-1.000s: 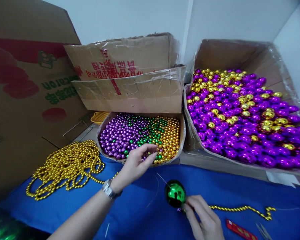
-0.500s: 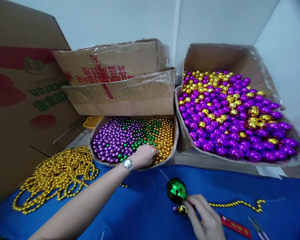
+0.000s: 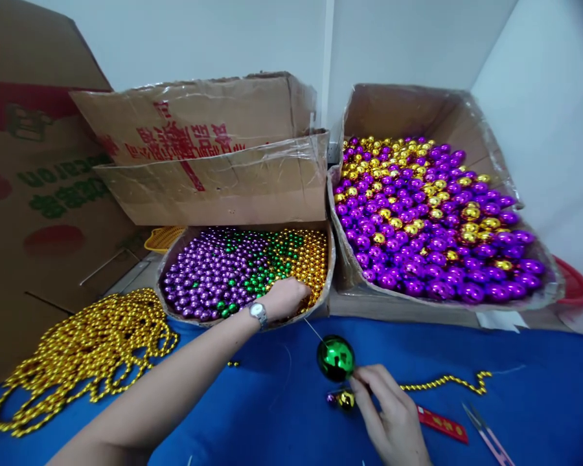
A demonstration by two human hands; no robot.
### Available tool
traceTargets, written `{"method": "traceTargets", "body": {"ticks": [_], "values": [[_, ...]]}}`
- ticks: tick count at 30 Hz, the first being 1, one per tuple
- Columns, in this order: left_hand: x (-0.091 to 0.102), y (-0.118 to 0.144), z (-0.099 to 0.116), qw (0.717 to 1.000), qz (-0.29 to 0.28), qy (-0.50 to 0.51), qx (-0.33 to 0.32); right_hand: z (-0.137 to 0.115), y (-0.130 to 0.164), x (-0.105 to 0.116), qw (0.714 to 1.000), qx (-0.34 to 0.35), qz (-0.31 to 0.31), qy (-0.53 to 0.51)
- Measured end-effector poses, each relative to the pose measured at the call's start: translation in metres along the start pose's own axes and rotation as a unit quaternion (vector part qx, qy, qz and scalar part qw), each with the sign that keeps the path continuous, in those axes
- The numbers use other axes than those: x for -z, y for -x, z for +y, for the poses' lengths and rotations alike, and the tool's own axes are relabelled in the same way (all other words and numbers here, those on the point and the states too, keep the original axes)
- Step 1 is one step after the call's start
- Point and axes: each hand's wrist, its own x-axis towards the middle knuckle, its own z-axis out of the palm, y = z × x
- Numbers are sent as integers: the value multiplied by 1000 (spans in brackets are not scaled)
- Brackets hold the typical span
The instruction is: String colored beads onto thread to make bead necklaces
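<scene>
My left hand (image 3: 284,298), with a watch (image 3: 258,312) on the wrist, is curled down into the small beads (image 3: 214,268) in a low cardboard box (image 3: 326,285), where the green ones meet the gold ones. Its fingertips are hidden among them. My right hand (image 3: 388,414) pinches a strand just behind a shiny green ball (image 3: 335,358) resting on the blue cloth (image 3: 515,401). A small gold and a purple bead (image 3: 342,399) sit on the strand under the ball. A thin wire (image 3: 313,330) sticks out up-left of the ball. A gold bead string (image 3: 442,382) trails right.
A big open box (image 3: 418,107) of purple and gold balls stands back right. A pile of gold bead strings (image 3: 78,349) lies at left. A red cutter (image 3: 442,425) and scissors (image 3: 486,435) lie near my right hand. Cardboard boxes (image 3: 214,162) and a yellow basket (image 3: 162,238) sit behind.
My left hand reached forward from above the box edge and dipped into the small beads, fingers curling in. The right hand stayed at the green ball. The view shifted right.
</scene>
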Motion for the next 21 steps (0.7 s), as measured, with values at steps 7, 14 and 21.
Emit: {"method": "traceTargets", "body": {"ticks": [7,14,21], "values": [[14,10,4,984,68,160,32,0,3,1,1000,-18,8,-6],[24,57,34,675,123,714,140,-6,-3,-4,1000,-27,4,-13],[19,72,41,605,134,769,157,-8,-6,-4,1000,-12,-3,-11]]}}
